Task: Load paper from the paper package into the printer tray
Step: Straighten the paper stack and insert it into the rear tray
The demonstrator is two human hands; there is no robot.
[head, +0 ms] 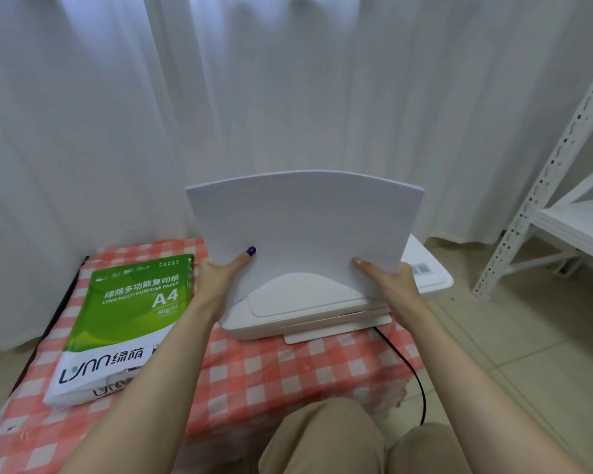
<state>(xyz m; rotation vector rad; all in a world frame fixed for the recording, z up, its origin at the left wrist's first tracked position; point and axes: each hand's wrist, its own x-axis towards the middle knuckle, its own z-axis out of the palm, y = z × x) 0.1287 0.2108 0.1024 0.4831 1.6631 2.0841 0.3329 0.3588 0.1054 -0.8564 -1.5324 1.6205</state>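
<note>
A stack of white paper (305, 220) stands upright over the white printer (308, 309), its lower edge resting on or just above the printer's top. My left hand (221, 270) grips the stack's lower left edge, thumb in front. My right hand (386, 275) grips the lower right edge the same way. The stack bows slightly and hides the printer's rear tray. The green and white A4 paper package (124, 323) lies flat to the left of the printer, its near end torn open.
The printer and package sit on a low surface covered by a red-and-white checked cloth (288, 371). A black cable (411, 371) runs off the printer's right front. A white metal shelf (562, 200) stands at right. White curtains hang behind. My knees are at the bottom.
</note>
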